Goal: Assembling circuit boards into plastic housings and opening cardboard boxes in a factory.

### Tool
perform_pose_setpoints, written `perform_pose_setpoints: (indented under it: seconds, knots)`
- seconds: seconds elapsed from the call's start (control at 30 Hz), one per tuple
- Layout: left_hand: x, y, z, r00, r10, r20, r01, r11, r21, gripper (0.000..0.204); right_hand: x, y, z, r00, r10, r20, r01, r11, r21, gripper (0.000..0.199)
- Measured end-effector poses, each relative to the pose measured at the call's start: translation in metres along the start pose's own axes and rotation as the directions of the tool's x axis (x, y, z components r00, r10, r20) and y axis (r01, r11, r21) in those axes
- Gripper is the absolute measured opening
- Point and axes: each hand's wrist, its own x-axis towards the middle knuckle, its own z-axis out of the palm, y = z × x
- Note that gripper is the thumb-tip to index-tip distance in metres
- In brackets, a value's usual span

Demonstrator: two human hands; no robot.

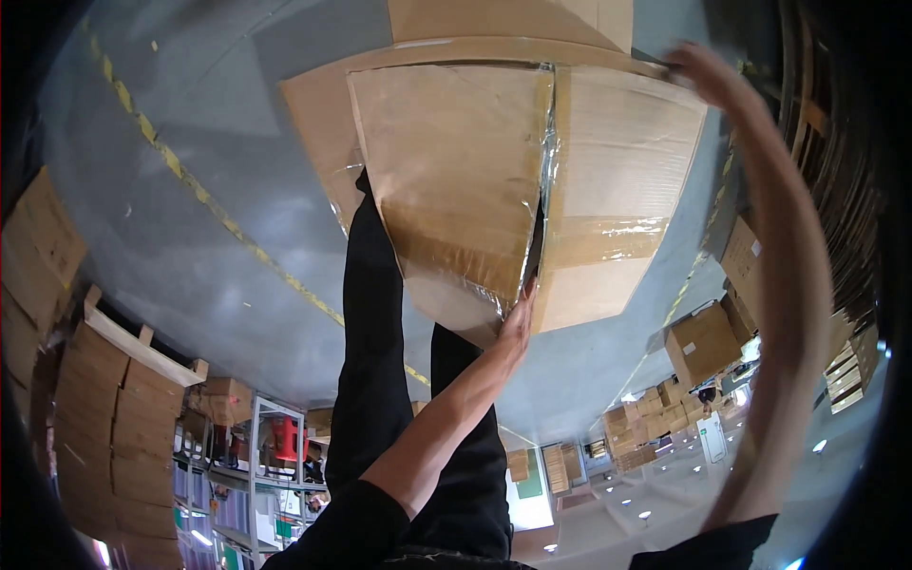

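Observation:
A large brown cardboard box [451, 133] stands in front of my legs, with strips of clear and tan tape over its panels. Between its left and right panels runs a gap edged with loose, torn tape [548, 142]. At the near end of that gap my left hand [516, 318] grips the cardboard edge, its fingertips partly hidden. My right hand [701, 74] is at the far right corner of the box, smeared by motion. Its fingers cannot be made out, nor whether they hold anything.
Grey floor with yellow tape lines [199, 190] surrounds the box. Stacked cardboard [114, 418] and a metal shelf rack [255, 456] are at the left. More boxes [703, 342] and piled flat cardboard [836, 180] line the right side.

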Motion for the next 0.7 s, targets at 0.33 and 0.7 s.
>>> perform_pose_setpoints:
  seconds: [0.33,0.7]
  knots:
    - [0.0,0.001,0.007,0.994,-0.05,0.098,0.044,0.997,0.059,0.063,-0.022,-0.167,0.032,0.608,0.602,-0.517,-0.312,0.781,0.542,0.029]
    - [-0.002,-0.011,-0.003,0.989,0.007,0.144,-0.021,0.995,0.1,0.069,0.038,-0.26,0.085,0.592,0.716,-0.369,-0.34,0.638,0.691,0.021]
